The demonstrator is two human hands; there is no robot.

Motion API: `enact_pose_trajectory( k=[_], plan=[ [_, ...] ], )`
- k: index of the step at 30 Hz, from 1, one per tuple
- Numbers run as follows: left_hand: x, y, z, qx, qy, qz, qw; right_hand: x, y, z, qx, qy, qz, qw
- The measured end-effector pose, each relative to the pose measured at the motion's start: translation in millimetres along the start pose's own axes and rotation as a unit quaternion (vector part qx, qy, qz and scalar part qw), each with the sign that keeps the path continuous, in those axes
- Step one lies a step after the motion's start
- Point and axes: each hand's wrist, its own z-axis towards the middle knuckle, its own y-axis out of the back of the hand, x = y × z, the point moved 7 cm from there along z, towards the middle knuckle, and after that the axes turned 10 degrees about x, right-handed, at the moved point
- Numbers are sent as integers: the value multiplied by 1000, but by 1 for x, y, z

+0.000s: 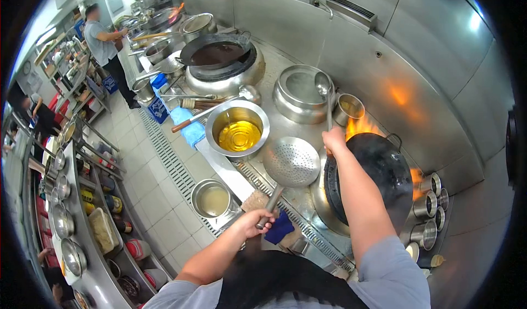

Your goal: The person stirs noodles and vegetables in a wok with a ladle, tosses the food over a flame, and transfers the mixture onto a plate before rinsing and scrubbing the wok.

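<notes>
My left hand (pixel 257 224) is closed round the handle of a perforated strainer (pixel 291 162), whose round bowl is over the steel counter. My right hand (pixel 335 140) grips the long handle of a ladle (pixel 323 84); the ladle's bowl is up by the lidded steel pot (pixel 305 95). Below my right forearm a black wok (pixel 379 172) sits on the burner, with orange flames behind it and at its right edge. To the strainer's left stands a steel pot of yellow oil (pixel 237 129).
Steel cups (pixel 424 235) line the right side. Behind the oil pot is a second wok (pixel 215 52) with dark liquid. A pot of cloudy liquid (pixel 212 199) stands at the counter's front edge. Shelves (pixel 118 237) with bowls run along the left. A person (pixel 101 40) stands at the far stove.
</notes>
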Motion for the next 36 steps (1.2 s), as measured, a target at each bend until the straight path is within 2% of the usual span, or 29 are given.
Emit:
enact_pose_trajectory(
  k=[1, 2, 4, 5, 6, 7, 8, 9, 11, 13, 15, 21, 23, 24, 25, 27, 28, 29, 30, 31, 32, 33, 35, 36],
  plan=[
    [-5, -2, 5, -2, 0, 0, 1000, -2, -9, 7, 5, -15, -2, 1000],
    [-12, -2, 10, -23, 2, 62, 998, -4, -15, 17, 5, -16, -1, 1000],
    [-30, -11, 19, -72, 2, 156, 985, -6, -39, 33, 121, -12, 143, 982],
    [-40, -15, 26, -72, 3, 158, 985, -1, -36, 32, 120, -12, 144, 982],
    [-54, -19, 35, -63, -12, 179, 982, 2, -43, 29, 189, -47, 330, 924],
    [-67, -23, 41, -55, -27, 201, 978, 12, -48, 19, 249, -78, 502, 824],
    [-78, -30, 43, -54, -26, 204, 977, 20, -44, 9, 253, -98, 538, 798],
    [-88, -36, 46, -58, -19, 208, 976, 26, -36, -2, 250, -96, 540, 798],
    [-104, -47, 53, -58, -11, 216, 975, 31, -29, -24, 290, -90, 579, 756],
    [-116, -55, 60, -53, -7, 187, 981, 32, -20, -45, 292, -71, 577, 759],
    [-125, -61, 63, -61, -9, 194, 979, 39, -6, -76, 282, -63, 536, 794],
    [-133, -78, 55, -46, 3, 191, 981, 12, 20, -135, 281, -90, 488, 821],
    [-130, -83, 46, -52, 1, 197, 979, 2, 30, -146, 270, -55, 396, 876],
    [-131, -82, 40, -90, -20, 251, 964, -10, 32, -143, 257, -56, 354, 898],
    [-133, -81, 32, -128, -41, 305, 943, -17, 32, -140, 256, -57, 356, 897],
    [-128, -68, 29, -128, -55, 354, 925, -24, 44, -129, 200, 14, 203, 958],
    [-130, -64, 21, -178, -88, 441, 875, -22, 46, -128, 199, 15, 205, 958],
    [-134, -67, 9, -227, -119, 521, 814, -17, 56, -124, 152, 25, 134, 979],
    [-133, -72, -2, -229, -137, 564, 782, -10, 64, -121, 105, 35, 62, 992],
    [-129, -51, 1, -231, -136, 564, 781, -3, 66, -116, 106, 36, 64, 992],
    [-135, -36, 1, -275, -248, 684, 628, 6, 70, -110, 85, 39, 53, 994],
    [-132, -37, -4, -304, -347, 769, 442, 14, 75, -101, 64, 43, 42, 996],
    [-128, -43, -14, -304, -333, 764, 462, 18, 69, -67, 66, 52, 55, 995],
    [-126, -54, -21, -282, -242, 699, 611, 14, 59, -42, 70, 50, 58, 995]
  ],
)
